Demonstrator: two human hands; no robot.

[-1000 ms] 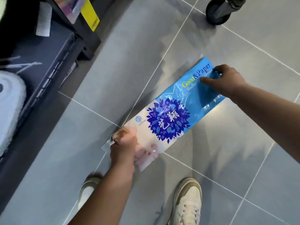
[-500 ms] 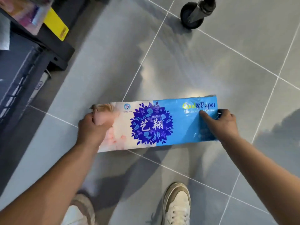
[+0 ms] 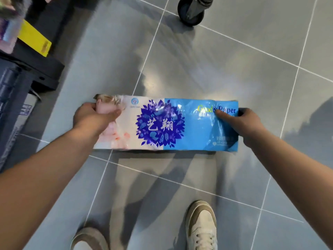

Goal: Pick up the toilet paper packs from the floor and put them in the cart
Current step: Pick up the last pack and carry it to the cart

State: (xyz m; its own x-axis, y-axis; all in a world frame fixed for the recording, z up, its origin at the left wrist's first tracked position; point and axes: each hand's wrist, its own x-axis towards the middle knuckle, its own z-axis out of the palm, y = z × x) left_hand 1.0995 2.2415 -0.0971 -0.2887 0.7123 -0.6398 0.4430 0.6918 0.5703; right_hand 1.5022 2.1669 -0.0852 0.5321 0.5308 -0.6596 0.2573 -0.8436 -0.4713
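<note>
A long toilet paper pack [image 3: 162, 127], white at its left half and blue at its right with a dark blue flower print, hangs level above the grey tiled floor. My left hand [image 3: 91, 118] grips its crumpled white end. My right hand [image 3: 241, 123] holds the blue end, thumb on top. Of the cart, only one black caster wheel [image 3: 191, 11] shows at the top edge; the basket is out of view.
A dark shelf unit [image 3: 36, 69] with a yellow price tag [image 3: 34, 40] runs along the left side. My two shoes [image 3: 201, 226] stand on the grey tiles [image 3: 234, 60] below the pack.
The pack has swung from a diagonal to level between my hands and risen off the floor. The view has tilted, bringing the cart wheel nearer the top middle.
</note>
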